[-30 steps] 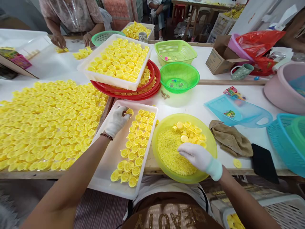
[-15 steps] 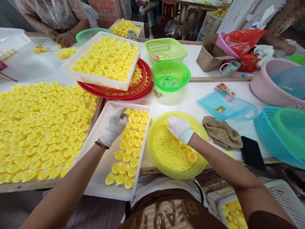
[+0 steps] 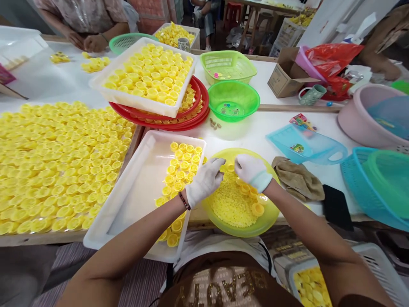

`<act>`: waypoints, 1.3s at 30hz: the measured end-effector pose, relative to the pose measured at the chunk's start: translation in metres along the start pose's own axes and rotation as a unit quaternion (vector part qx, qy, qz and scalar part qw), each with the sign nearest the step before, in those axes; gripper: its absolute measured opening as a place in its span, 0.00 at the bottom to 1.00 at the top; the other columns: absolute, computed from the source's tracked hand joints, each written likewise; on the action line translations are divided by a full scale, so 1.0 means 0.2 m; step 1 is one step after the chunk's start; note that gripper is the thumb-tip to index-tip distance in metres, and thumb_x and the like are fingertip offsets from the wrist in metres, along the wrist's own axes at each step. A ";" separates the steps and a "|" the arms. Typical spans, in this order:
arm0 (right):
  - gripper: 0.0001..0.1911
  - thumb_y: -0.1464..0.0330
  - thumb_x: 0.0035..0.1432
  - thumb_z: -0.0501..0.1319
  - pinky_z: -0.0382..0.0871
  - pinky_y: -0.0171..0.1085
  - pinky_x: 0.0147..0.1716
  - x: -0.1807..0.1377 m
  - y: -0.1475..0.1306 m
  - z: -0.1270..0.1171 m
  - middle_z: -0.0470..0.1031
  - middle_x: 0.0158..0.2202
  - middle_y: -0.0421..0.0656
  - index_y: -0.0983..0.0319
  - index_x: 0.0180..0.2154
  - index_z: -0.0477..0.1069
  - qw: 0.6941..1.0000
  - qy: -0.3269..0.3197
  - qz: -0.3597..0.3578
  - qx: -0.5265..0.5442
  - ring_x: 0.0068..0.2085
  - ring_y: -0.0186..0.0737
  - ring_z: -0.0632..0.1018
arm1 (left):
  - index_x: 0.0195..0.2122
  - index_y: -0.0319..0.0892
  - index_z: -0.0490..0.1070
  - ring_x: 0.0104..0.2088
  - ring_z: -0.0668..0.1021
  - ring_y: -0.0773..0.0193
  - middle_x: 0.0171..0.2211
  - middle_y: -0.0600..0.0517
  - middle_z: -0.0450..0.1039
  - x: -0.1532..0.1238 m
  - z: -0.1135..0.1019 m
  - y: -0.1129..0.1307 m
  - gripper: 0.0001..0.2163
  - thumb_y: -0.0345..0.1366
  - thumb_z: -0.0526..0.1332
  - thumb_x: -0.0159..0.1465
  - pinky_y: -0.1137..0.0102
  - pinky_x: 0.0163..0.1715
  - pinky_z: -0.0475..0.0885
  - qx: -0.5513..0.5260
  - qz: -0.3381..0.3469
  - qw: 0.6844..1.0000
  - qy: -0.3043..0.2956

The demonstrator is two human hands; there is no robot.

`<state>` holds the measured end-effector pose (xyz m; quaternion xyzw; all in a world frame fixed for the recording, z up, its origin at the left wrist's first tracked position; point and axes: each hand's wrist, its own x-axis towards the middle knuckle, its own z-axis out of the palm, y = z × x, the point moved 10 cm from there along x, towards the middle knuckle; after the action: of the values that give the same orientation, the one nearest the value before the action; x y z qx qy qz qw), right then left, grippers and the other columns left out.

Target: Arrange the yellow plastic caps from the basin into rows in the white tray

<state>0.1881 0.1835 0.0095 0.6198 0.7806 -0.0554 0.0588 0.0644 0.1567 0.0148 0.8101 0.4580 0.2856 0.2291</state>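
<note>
My left hand (image 3: 206,180), in a white glove, hovers over the left rim of the yellow bowl (image 3: 220,222). Its thumb and fingers are apart, and nothing shows between them. Inside that bowl are small pale-yellow pellets (image 3: 231,207) and several yellow cups (image 3: 257,209) along the right side. Over the back right of the bowl my gloved right hand (image 3: 251,170) is closed; its fingertips face away, so whatever they hold is hidden. Left of the bowl lies a white tray (image 3: 128,200) with rows of small yellow cups (image 3: 180,175) along its right side, partly covered by my left forearm.
Many yellow cups (image 3: 57,170) cover the table at left. Behind the tray, another white tray (image 3: 174,111) of cups rests on stacked red trays (image 3: 204,111). A green bowl (image 3: 234,100), a blue scoop (image 3: 306,145), a brown cloth (image 3: 297,179) and basins surround the workspace. A co-worker sits across.
My left hand has moved right, from above the white tray to the yellow bowl's left rim. My right hand has shifted slightly right over the bowl. The whole view has shifted a little.
</note>
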 end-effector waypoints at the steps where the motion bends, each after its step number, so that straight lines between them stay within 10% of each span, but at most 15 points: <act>1: 0.11 0.69 0.68 0.52 0.63 0.35 0.35 -0.02 0.00 -0.02 0.80 0.39 0.46 0.62 0.38 0.73 1.000 0.004 -0.010 0.023 0.39 0.41 0.78 | 0.56 0.38 0.67 0.49 0.79 0.56 0.52 0.42 0.74 0.00 0.01 0.01 0.19 0.26 0.59 0.63 0.59 0.52 0.76 -0.002 0.007 1.000 -0.010; 12: 0.16 0.70 0.69 0.48 0.60 0.38 0.38 0.00 0.04 -0.01 0.78 0.41 0.50 0.63 0.39 0.74 0.995 0.002 -0.037 0.091 0.41 0.44 0.75 | 0.48 0.38 0.71 0.46 0.79 0.57 0.49 0.43 0.74 0.13 0.23 -0.01 0.10 0.27 0.55 0.67 0.65 0.45 0.76 0.187 -0.056 0.964 -0.178; 17: 0.11 0.68 0.64 0.55 0.63 0.38 0.37 -0.10 -0.03 0.14 0.79 0.35 0.48 0.62 0.36 0.77 0.988 -0.102 -0.096 0.067 0.38 0.44 0.77 | 0.42 0.36 0.73 0.44 0.80 0.53 0.46 0.39 0.76 0.25 0.33 0.01 0.08 0.25 0.57 0.64 0.64 0.40 0.75 0.207 -0.063 0.955 -0.205; 24: 0.25 0.52 0.61 0.61 0.69 0.41 0.37 -0.34 -0.30 0.34 0.76 0.50 0.53 0.62 0.52 0.73 0.957 -0.194 -0.202 0.071 0.42 0.50 0.79 | 0.47 0.41 0.69 0.46 0.79 0.57 0.44 0.47 0.77 0.08 0.11 0.05 0.10 0.31 0.61 0.64 0.63 0.48 0.75 0.115 0.004 0.985 -0.127; 29: 0.10 0.66 0.59 0.63 0.68 0.38 0.36 -0.43 -0.35 0.37 0.80 0.40 0.46 0.63 0.41 0.77 0.917 -0.256 -0.271 0.140 0.38 0.45 0.78 | 0.47 0.42 0.70 0.37 0.80 0.61 0.41 0.49 0.78 -0.10 -0.03 0.05 0.11 0.32 0.63 0.63 0.65 0.41 0.77 0.005 0.026 0.999 -0.044; 39: 0.07 0.72 0.66 0.57 0.70 0.42 0.43 -0.41 -0.24 -0.09 0.75 0.39 0.46 0.62 0.41 0.74 0.931 0.028 -0.252 0.263 0.41 0.43 0.75 | 0.39 0.42 0.71 0.38 0.79 0.60 0.36 0.51 0.77 -0.16 0.07 0.12 0.06 0.28 0.62 0.60 0.64 0.41 0.76 -0.031 0.033 0.996 -0.078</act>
<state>0.1584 0.0966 0.0411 0.3970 0.8700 -0.2544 -0.1442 0.0752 0.1164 0.0107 0.8373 0.4025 0.2430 0.2791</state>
